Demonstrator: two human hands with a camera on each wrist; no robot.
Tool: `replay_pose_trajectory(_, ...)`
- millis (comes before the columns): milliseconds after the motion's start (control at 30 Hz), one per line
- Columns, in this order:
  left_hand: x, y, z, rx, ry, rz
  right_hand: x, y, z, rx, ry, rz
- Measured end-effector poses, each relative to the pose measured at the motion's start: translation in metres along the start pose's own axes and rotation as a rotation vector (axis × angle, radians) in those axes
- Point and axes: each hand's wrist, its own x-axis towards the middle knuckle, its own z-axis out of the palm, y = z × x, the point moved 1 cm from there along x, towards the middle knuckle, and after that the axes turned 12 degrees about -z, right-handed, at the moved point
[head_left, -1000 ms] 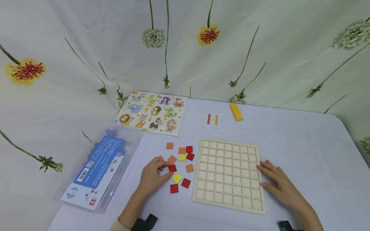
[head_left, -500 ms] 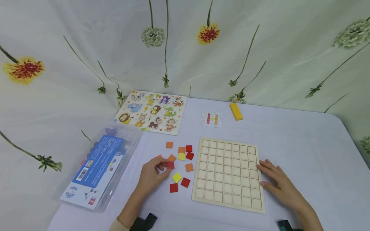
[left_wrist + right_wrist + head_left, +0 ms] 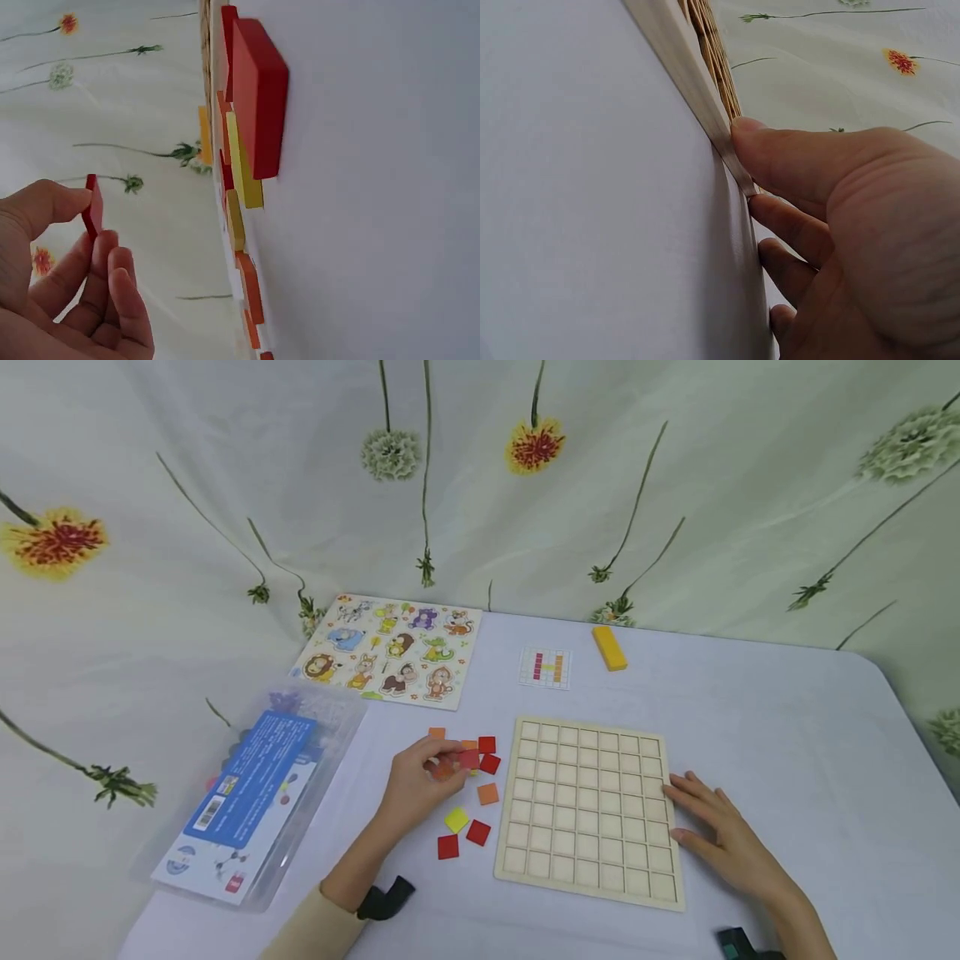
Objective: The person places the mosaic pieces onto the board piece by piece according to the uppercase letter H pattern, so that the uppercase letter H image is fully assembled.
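My left hand (image 3: 416, 781) pinches a red square tile (image 3: 469, 759) between thumb and fingers, raised over the loose tiles. In the left wrist view the same red tile (image 3: 94, 206) stands on edge in the pinch, above the table. Below lie an orange tile (image 3: 488, 793), a yellow tile (image 3: 456, 820) and several red tiles (image 3: 478, 832); others are partly hidden by the hand. A wooden grid board (image 3: 588, 810) with bare cells lies to their right. My right hand (image 3: 723, 843) rests with thumb and fingertips against the board's right edge, fingers spread and relaxed.
A clear plastic case (image 3: 255, 793) with a blue label lies at the left. Behind are an animal puzzle board (image 3: 390, 652), a small pattern card (image 3: 545, 668) and a yellow block (image 3: 610, 648). A flowered cloth (image 3: 465, 485) hangs behind the table.
My left hand has lifted the red tile from the pile and moved it up and to the right, towards the board. The right hand stays at the board's edge.
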Motion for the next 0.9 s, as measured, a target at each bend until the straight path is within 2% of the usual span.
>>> replay_pose_trajectory(200,0.023,0.025,0.029,-0.091,-0.114,0.017,0.001,0.000,0.000,0.001,0.002,-0.016)
replay_pose_trajectory(367,0.040,0.037,0.060,-0.135,-0.178,-0.004,0.001,0.000,0.001,0.010,0.001,-0.004)
replay_pose_trajectory(667,0.058,0.038,0.097,-0.012,-0.277,-0.066,0.000,0.000,0.001,-0.009,-0.001,-0.001)
replay_pose_trajectory(900,0.059,0.039,0.109,0.081,-0.301,-0.054,-0.001,-0.001,0.002,0.000,0.000,0.008)
